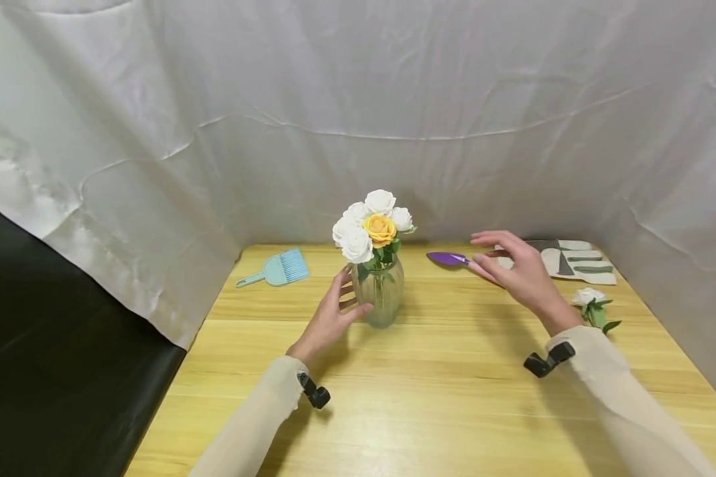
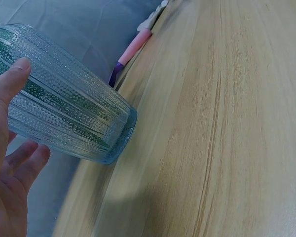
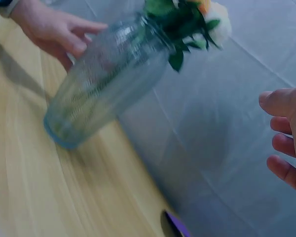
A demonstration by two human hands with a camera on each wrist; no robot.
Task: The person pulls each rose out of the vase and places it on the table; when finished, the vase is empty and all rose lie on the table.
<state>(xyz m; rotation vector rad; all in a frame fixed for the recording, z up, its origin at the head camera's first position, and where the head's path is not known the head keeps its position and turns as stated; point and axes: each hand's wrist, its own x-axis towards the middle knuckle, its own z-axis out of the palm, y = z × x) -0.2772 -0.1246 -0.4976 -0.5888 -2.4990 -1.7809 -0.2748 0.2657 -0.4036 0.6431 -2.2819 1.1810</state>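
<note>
A ribbed clear glass vase [image 1: 380, 295] stands upright on the wooden table, holding several white roses [image 1: 356, 245] and one yellow rose [image 1: 379, 230] with green leaves. My left hand [image 1: 332, 315] is at the vase's left side, its fingers spread and its thumb in front of the glass. In the left wrist view, the thumb [image 2: 14, 79] overlaps the vase [image 2: 74, 98] while other fingertips show below it. Away to the right, my right hand [image 1: 522, 271] hovers over the table with loosely bent fingers and nothing in it. Behind it lies a small purple trowel [image 1: 449, 258] with a pink handle.
A light blue dustpan and brush set [image 1: 283, 267] lies at the back left of the table [image 1: 394, 397]. White and grey work gloves [image 1: 579, 262] rest at the back right, with a loose white rose [image 1: 589, 296] nearer. A grey curtain [image 1: 453, 132] hangs behind.
</note>
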